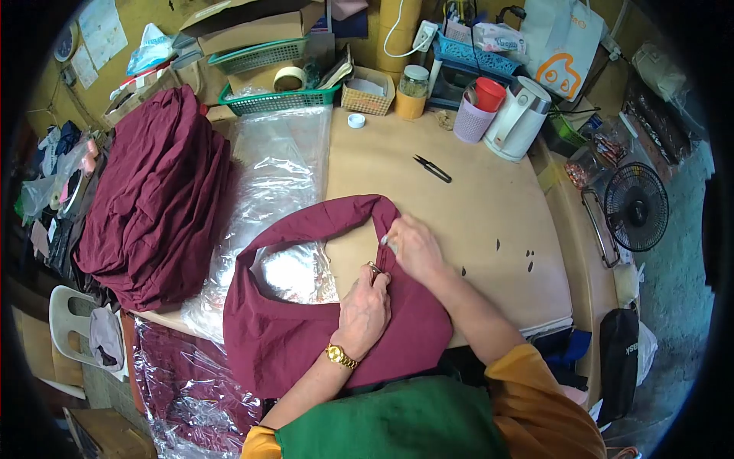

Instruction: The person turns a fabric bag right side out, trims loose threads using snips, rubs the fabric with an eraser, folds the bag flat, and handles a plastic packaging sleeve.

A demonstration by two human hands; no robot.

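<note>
A maroon cloth bag with a wide looped strap lies across the near part of the brown table. My left hand, with a gold watch at the wrist, is closed at the bag's right side, and a small metal piece shows at its fingertips. Just above and to the right, my right hand is closed on the strap near its base. A small pale thing at its fingertips is too small to name. Black thread snips lie on the table beyond my hands.
At the left is a tall pile of maroon cloth, beside clear plastic sheets. Green baskets, a jar, a lilac cup and a white kettle line the back. A black fan stands right.
</note>
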